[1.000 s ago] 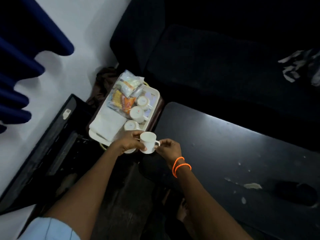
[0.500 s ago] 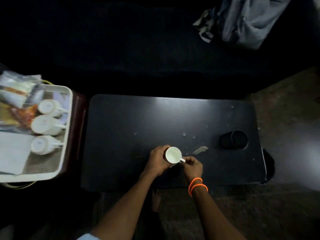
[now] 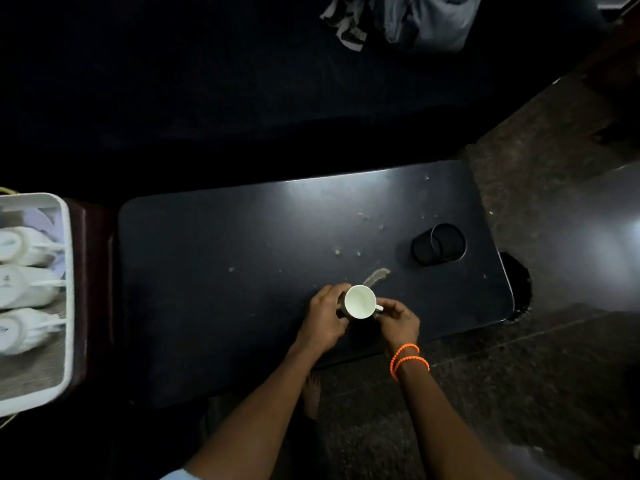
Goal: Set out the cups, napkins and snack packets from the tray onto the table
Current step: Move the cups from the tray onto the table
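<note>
A small white cup (image 3: 360, 301) stands upright, mouth up, on the dark table (image 3: 225, 258) near its front edge. My left hand (image 3: 323, 318) wraps the cup's left side. My right hand (image 3: 398, 322), with orange bands on the wrist, pinches its handle on the right. At the far left sits the white tray (image 3: 65, 306) on a dark red stand, with three more white cups (image 3: 24, 285) lying in a row, blurred. Napkins and snack packets are out of view past the left edge.
A black round holder (image 3: 438, 244) lies on the table's right part, and a pale smear (image 3: 375, 276) and crumbs mark the surface just behind the cup. A dark sofa with a grey cloth (image 3: 415, 19) runs behind the table. Stone floor lies to the right.
Both hands carried the cup from beside the tray over to the table's front middle. Since half a second ago the hands and cup have barely shifted; the view moved right.
</note>
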### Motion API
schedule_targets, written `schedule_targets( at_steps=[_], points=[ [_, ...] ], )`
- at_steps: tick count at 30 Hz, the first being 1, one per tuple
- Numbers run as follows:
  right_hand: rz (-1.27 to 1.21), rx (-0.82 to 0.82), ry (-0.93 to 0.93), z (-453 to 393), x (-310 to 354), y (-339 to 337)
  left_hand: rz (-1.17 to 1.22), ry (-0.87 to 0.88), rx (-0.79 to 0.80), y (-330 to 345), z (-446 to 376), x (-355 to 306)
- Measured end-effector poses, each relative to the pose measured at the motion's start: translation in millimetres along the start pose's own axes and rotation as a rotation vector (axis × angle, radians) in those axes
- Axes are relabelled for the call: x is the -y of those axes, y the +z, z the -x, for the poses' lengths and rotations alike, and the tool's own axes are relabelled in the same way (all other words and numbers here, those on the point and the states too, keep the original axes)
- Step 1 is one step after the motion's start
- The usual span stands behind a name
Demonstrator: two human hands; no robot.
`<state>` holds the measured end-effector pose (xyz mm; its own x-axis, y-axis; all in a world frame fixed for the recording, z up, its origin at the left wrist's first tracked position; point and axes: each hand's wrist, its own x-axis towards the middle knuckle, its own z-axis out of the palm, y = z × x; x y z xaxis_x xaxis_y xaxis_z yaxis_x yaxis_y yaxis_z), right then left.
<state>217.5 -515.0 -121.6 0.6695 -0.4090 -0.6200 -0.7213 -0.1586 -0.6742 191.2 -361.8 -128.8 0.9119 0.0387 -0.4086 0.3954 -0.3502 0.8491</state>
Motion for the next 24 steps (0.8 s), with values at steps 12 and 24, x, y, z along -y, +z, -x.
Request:
schedule_targets(
  at_steps=[12,24],
  points=[
    [0.01,-0.071,0.285,110.2,-43.7,96.2,-0.032,-0.09,-0.288,-125.2,58.2,43.9],
    [0.332,0.805,-0.288,302.0,30.2,345.5,-0.259,-0.399,-1.128,-374.6,166.2,132.2]
  ],
)
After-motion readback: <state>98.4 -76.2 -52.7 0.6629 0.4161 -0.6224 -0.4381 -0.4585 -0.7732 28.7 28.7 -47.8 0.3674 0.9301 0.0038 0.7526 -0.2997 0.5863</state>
